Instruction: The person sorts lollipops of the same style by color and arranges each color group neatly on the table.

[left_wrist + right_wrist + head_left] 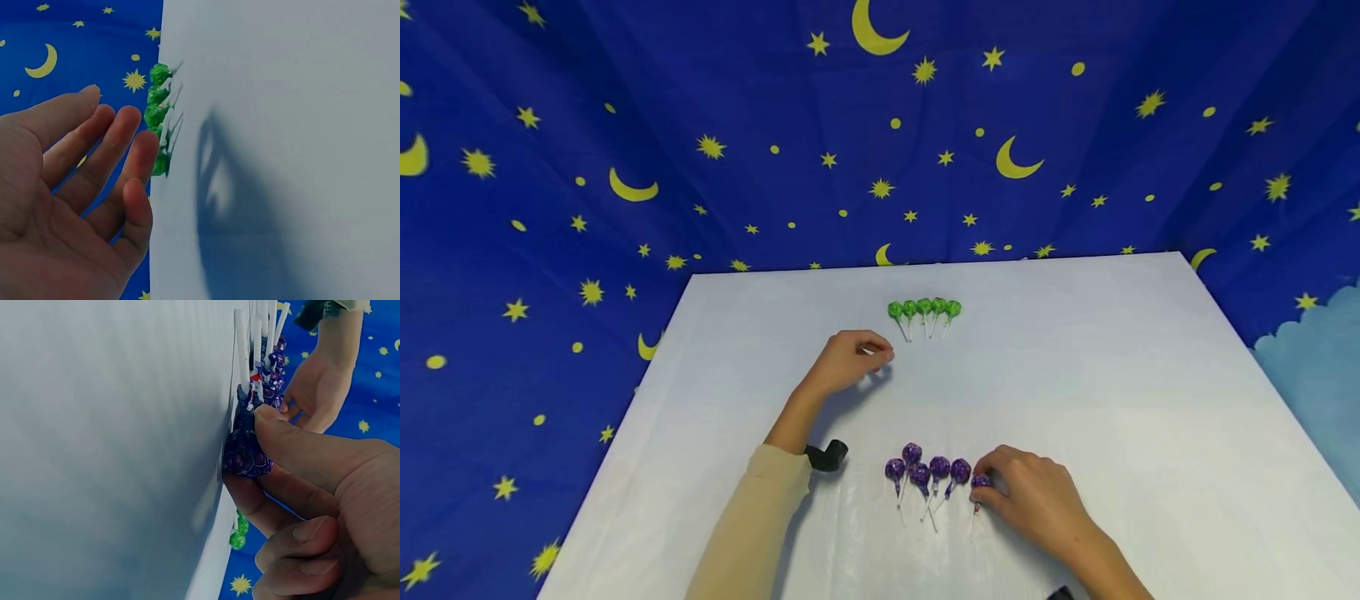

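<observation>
Between its thumb and fingers my right hand [1032, 497] pinches a purple-wrapped lollipop [247, 450] by its head, low at the table surface. To its left lie several other purple lollipops [939, 468] in a loose cluster, sticks toward me. My left hand [852, 360] hovers over the table, fingers loosely bent and apart, holding nothing; its shadow falls on the white surface. Just beyond it, several green lollipops [924, 307] lie side by side in a row, sticks toward me. The same green lollipops [157, 115] show past the fingertips in the left wrist view.
The white table [1075, 358] reaches back to a blue curtain [760, 100] with yellow moons and stars. A black wrist camera [827, 457] juts from the left sleeve [752, 517]. A light blue patch [1315, 375] lies on the curtain at right.
</observation>
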The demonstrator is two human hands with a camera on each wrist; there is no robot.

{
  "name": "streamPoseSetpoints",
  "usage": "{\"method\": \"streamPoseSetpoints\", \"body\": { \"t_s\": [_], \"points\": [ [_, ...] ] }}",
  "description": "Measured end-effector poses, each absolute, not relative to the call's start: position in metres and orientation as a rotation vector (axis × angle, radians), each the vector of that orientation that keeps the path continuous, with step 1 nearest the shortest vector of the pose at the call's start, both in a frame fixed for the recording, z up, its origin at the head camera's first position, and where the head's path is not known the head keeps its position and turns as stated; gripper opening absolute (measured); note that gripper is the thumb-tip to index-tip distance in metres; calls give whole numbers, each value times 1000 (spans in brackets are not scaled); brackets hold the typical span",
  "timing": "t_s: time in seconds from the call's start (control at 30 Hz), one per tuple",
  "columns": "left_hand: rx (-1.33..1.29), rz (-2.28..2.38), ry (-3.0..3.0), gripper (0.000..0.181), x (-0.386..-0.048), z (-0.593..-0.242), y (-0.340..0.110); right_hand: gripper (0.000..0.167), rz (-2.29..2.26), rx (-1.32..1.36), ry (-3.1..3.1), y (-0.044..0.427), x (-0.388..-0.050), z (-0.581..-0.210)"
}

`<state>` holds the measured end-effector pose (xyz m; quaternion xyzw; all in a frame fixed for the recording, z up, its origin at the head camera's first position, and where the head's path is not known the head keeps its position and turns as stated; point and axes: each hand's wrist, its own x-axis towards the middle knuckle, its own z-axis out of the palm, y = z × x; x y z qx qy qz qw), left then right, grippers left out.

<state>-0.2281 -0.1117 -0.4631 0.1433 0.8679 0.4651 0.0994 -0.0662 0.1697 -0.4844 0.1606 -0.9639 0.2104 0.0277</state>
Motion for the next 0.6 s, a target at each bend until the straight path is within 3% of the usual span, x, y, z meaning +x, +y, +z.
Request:
{"method": "streamPoseSetpoints", "body": {
  "t_s": [0.13, 0.6],
  "points": [
    [479, 1378, 2567, 27, -218, -461, -115, 24, 676, 474, -2982, 168, -67, -483],
    [537, 1440, 2603, 25, -181, -456, -118, 22, 700, 420, -3005, 167, -67, -484]
  ]
}}
